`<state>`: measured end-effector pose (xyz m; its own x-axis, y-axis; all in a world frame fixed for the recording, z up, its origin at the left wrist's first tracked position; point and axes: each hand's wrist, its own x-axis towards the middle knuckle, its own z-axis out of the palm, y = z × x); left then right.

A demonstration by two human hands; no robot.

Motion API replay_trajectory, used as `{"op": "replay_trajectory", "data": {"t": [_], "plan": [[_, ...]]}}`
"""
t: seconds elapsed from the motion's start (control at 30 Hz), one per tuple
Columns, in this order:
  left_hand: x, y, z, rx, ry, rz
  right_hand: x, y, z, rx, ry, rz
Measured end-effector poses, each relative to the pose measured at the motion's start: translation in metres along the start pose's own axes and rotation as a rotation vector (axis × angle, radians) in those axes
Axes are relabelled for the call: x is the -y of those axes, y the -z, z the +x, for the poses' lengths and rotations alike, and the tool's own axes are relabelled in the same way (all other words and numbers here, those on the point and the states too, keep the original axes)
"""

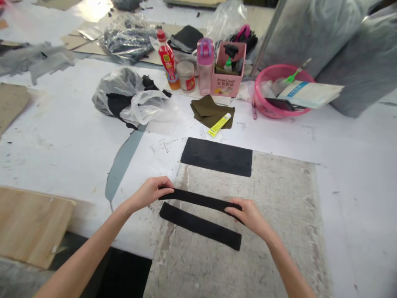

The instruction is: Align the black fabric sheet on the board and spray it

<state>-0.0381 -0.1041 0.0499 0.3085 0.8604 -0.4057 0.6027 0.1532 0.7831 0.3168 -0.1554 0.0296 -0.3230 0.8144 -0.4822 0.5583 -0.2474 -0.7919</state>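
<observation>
While pinched at both ends, held over the gray board (288, 203)

Holding a narrow black strip (200, 199) across the board's left half, with the left hand (155, 190) clamped on one end by the board's left edge and the right hand (248, 212) clamped on the other end above the board's middle. Can see a second black strip (201, 226) lying just beside the first on the board, and a wider black piece (217, 157) at the board's far left corner.
</observation>
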Motion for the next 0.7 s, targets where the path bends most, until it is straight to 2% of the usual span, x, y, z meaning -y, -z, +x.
{"op": "replay_trajectory", "data": {"t": [0.1,0.23,0.37,0.53,0.7], "plan": [[0.007,0.001,0.027,-0.075,0.054,-0.019,-0.014,0.024,0.016,-0.134,-0.090,0.141],[0.014,0.004,0.064,-0.178,0.070,-0.051,-0.028,0.043,0.040,-0.332,-0.171,0.351],[0.010,0.007,0.087,-0.203,0.096,-0.177,-0.037,0.054,0.053,-0.416,-0.183,0.394],[0.006,0.003,0.098,-0.278,0.207,-0.247,-0.045,0.062,0.060,-0.518,-0.145,0.183],[0.008,-0.002,0.106,-0.316,0.200,-0.292,-0.045,0.066,0.068,-0.619,-0.154,-0.167]]}}
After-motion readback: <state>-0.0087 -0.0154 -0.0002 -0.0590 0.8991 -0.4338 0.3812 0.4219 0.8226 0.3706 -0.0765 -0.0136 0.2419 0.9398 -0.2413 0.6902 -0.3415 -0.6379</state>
